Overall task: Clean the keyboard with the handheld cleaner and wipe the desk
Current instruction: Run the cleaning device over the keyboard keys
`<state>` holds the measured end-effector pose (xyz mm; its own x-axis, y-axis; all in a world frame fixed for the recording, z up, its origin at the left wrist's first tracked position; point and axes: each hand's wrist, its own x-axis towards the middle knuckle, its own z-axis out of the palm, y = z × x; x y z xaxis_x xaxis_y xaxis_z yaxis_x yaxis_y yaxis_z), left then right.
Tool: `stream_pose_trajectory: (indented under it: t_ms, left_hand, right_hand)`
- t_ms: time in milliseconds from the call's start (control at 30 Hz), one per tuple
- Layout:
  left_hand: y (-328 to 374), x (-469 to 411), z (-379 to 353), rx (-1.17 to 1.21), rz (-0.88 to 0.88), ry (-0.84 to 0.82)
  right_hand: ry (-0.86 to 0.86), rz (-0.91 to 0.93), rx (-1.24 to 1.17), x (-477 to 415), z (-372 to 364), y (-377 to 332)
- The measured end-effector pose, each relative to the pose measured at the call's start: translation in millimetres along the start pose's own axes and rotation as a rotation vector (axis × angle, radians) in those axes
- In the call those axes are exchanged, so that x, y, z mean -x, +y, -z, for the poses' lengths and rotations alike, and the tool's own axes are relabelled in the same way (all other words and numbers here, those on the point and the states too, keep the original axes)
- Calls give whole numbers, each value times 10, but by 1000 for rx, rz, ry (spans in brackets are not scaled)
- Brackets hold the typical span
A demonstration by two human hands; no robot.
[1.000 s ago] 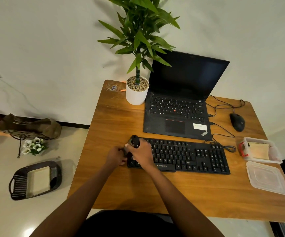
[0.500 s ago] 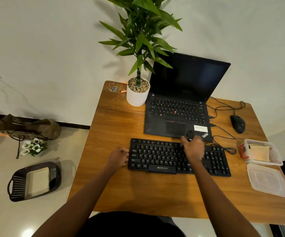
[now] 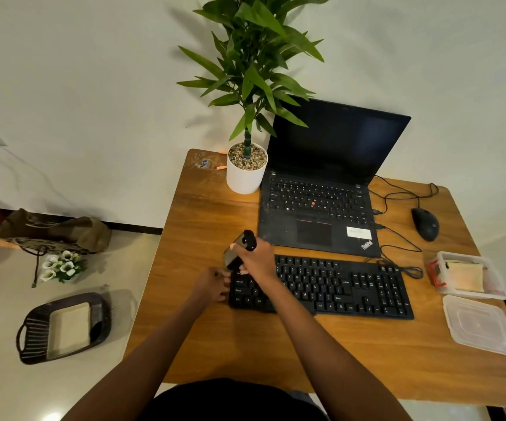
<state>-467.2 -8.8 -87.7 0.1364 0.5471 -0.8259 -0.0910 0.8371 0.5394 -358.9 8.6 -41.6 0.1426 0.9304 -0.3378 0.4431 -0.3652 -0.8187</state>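
Showing the keyboard-cleaning stage, viewed from the head camera: the right hand [image 3: 254, 256] is wrapped firmly around the handheld cleaner [image 3: 241, 249], whose dark body rises tilted toward the far left above the left end of the keyboard [image 3: 321, 287]. Its working end is hidden under the hand, so contact with the keys cannot be confirmed. The left hand [image 3: 212, 284] rests against the keyboard's left edge, fingers loosely curled and holding nothing, apparently steadying it. The keyboard lies on the desk [image 3: 203, 329] just near of the open laptop [image 3: 318, 208], its long axis running left to right. From the grip, nearly all uncleaned key rows extend rightward along that axis, so the next pass probably calls for a sweep to the right by the right hand, which is the nearer one to them. A container [image 3: 470, 276] with a pale cloth sits at the right, well apart; the desk wipe appears not yet begun.
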Motion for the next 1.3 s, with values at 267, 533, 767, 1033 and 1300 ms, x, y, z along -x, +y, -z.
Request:
stream_pose_trajectory:
  t_ms: [267,533,767,1033,1300]
  left_hand:
    - [-61,-77,-22,-108,-134,110]
    - [-91,-94,-9,-207,-190,164]
    - [-93,-87,-59,-312,-235,202]
    - [80,135,-233,-450,-486,317]
    - [345,336,-1177,-266,-437,-68]
  right_hand:
    - [304,-102,-51,-97,981,427]
    - [569,-223,494,25,1606,858]
    - [151,151,677,325,517,326]
    - [19,-168,-484,413,600,248]
    - [63,-304,-886,406,1470,648]
